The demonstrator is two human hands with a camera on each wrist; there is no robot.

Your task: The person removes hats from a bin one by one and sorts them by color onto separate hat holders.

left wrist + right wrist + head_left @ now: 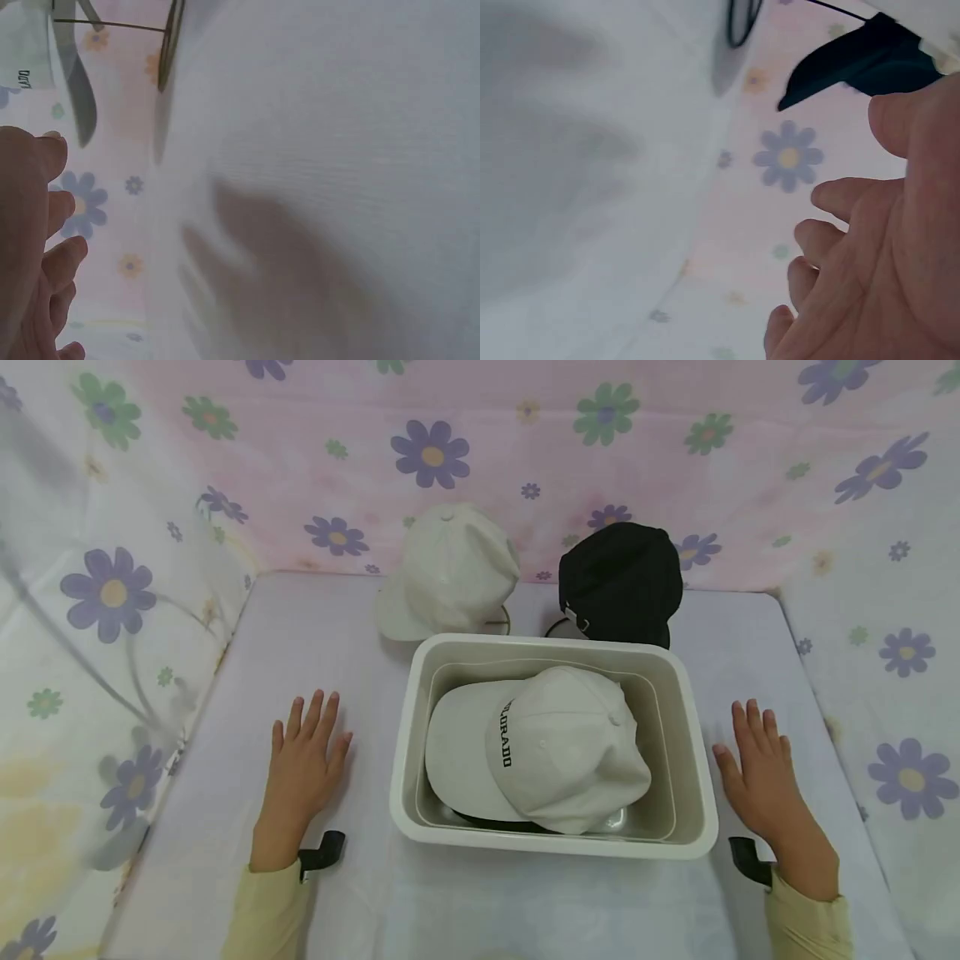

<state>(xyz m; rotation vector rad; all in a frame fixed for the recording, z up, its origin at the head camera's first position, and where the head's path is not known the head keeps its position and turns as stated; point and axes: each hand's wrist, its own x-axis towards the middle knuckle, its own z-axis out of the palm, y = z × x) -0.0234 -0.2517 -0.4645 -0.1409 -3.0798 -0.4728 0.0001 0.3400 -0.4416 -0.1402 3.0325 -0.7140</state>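
In the head view a white plastic bin (553,849) stands between the two hands. Inside it lies a white baseball cap (558,743) with dark lettering on its front, brim to the left; a strip of something dark shows beneath the brim. My left hand (303,764) is left of the bin, palm down, fingers spread and holding nothing. To the bin's right, my right hand (765,777) is likewise flat with extended fingers, its thumb close to the bin's wall. Both wrist views show relaxed fingers over the white surface, with nothing between them.
Behind the bin, a cream cap (457,568) and a black cap (621,581) sit on wire stands, partly hidden by its back rim. The white table (315,618) is bordered by flower-printed cloth (480,410) at the back and sides.
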